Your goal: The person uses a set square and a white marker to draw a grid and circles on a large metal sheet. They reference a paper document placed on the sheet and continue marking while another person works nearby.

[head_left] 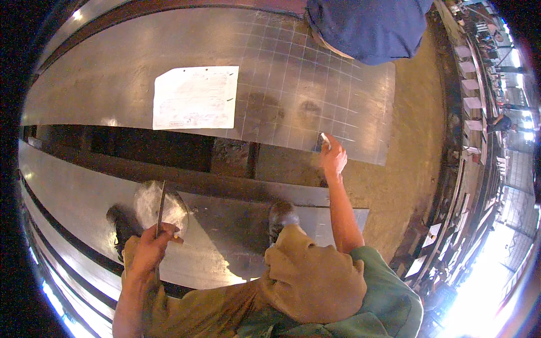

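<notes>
My right hand [334,159] is closed on a short white piece of chalk [324,138], whose tip is at the near edge of a long metal plate [197,42]. A grid of thin white lines [293,84] covers the right part of that plate. Lower left, my left hand [151,248] is wrapped round a thin, straight metal strip [161,204] that points away from me. Something small and yellowish [176,236] shows by its fingers, too small to name. On the plate lies a white printed sheet [195,97], left of the grid.
Another person in dark blue clothing [369,28] leans over the plate's far right end. A dark gap [152,147] separates it from a nearer plate [73,186], where my boot [283,217] shows. Racks with papers [472,102] stand along the right; a distant person [500,122] is beyond them.
</notes>
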`<state>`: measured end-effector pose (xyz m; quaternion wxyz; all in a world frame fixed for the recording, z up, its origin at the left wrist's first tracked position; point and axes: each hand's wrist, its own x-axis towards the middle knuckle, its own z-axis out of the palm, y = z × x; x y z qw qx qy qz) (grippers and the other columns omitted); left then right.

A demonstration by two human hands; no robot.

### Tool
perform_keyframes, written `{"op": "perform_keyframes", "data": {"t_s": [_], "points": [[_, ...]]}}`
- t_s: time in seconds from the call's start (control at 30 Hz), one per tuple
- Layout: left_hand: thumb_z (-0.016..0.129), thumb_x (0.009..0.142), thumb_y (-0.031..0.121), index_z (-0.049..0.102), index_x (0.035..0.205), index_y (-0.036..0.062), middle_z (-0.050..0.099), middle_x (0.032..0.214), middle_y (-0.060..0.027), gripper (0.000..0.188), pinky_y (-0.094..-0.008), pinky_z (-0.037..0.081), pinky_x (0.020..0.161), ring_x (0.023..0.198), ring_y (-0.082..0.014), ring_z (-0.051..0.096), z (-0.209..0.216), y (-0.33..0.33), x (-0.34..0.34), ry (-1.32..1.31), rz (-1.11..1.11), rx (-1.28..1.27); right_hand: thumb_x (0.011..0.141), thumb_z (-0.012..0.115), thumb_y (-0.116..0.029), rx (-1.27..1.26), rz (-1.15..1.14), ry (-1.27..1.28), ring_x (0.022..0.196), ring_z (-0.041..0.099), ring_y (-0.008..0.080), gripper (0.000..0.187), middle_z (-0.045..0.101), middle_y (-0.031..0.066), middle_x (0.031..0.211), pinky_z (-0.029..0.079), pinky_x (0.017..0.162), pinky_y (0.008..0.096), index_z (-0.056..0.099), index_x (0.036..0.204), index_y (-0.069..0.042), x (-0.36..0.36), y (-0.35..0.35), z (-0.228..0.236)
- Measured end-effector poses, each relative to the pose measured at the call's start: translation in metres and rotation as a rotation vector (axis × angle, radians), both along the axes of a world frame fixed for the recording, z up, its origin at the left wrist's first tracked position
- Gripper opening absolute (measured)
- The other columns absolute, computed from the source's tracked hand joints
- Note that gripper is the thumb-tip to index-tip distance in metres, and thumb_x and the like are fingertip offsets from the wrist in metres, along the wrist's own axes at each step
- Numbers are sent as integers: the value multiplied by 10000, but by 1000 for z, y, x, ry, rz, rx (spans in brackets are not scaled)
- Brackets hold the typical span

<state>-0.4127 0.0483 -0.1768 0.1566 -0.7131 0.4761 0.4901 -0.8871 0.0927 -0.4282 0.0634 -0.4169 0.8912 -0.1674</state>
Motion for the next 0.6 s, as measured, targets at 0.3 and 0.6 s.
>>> {"op": "perform_keyframes", "data": {"t_s": [0.3, 0.6], "points": [[535, 898, 487, 703, 1054, 242, 715, 840, 25, 334, -339, 490, 659, 727, -181, 652, 8, -2, -4, -20, 100, 61, 834, 646, -229, 38, 67, -151, 881, 668, 365, 301, 693, 134, 1012, 542, 728, 481, 672, 1131, -269, 9, -32, 14], [538, 888, 457, 711, 1053, 281, 617, 624, 23, 297, -303, 415, 515, 527, -116, 537, 1, 0, 4, 40, 68, 30, 806, 638, -161, -50, 166, -115, 891, 660, 370, 354, 685, 123, 1013, 547, 739, 473, 662, 1147, -249, 40, -42, 2]]}}
